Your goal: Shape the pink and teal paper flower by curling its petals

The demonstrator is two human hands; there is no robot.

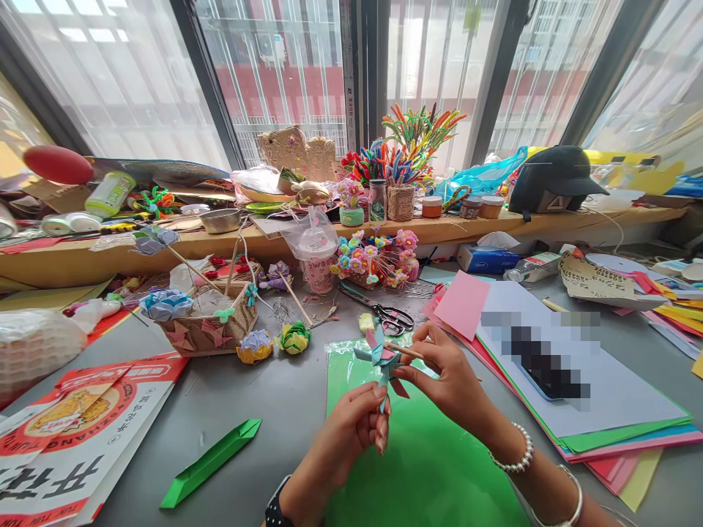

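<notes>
My two hands meet over a green paper sheet on the grey table. A small folded paper pinwheel, teal and pink, sits on a thin wooden stick. My left hand is closed, pinching the lower point of the pinwheel between thumb and fingertips. My right hand is closed on the stick and the pinwheel's right side. A watch is on my left wrist, and beaded bracelets are on the right.
Black scissors lie just beyond my hands. A stack of coloured paper is at the right, a folded green paper strip at the left. A woven basket of paper flowers stands behind. The windowsill holds cluttered craft supplies.
</notes>
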